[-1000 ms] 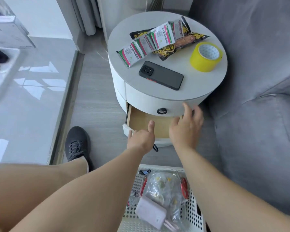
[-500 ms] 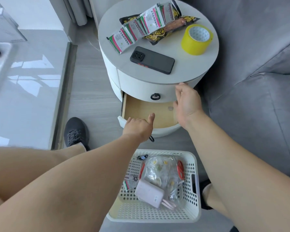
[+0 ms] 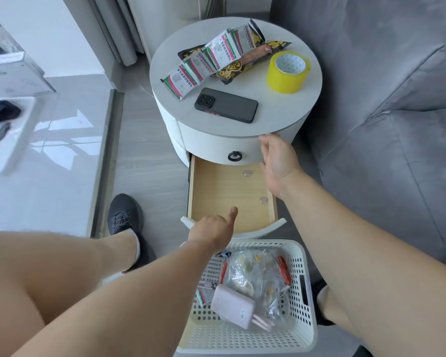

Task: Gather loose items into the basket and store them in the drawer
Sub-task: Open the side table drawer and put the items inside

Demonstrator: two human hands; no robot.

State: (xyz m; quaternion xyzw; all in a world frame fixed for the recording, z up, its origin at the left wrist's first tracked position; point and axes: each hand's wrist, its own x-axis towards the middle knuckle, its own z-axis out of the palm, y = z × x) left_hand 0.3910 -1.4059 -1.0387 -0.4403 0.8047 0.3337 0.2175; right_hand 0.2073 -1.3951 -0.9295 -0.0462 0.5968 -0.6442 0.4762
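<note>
Head view looks down on a round white nightstand (image 3: 216, 143) whose lower drawer (image 3: 229, 191) is pulled out over the floor. I see my left hand (image 3: 213, 231) at the drawer's front edge, fingers curled over the curved front panel and thumb sticking up; whether they actually grip the panel I cannot tell, since the fingertips are hidden behind the knuckles. My right hand (image 3: 277, 162) is relaxed with fingers extended, palm turned toward the drawer, its fingertips touching the underside of the worktop (image 3: 281, 112) rim at the front right edge, holding nothing. The drawer's wooden floor carries two small clear round pieces (image 3: 247, 173) near its right side.

On the worktop, a black phone (image 3: 225, 108) lies face down near the front edge. A strip of white, green and pink sachets (image 3: 206, 63) runs from the left toward the back, lying across a dark snack packet (image 3: 245, 63). A yellow tape roll (image 3: 288, 72) stands at the right edge.

A white perforated basket (image 3: 304, 300) sits on the floor just in front of the drawer. It holds a pink power bank (image 3: 232, 305), a clear plastic bag (image 3: 252, 274) of small items, something red along the right of the bag, and a few sachets at the left.

A grey sofa (image 3: 384, 99) stands to the right of the nightstand.
</note>
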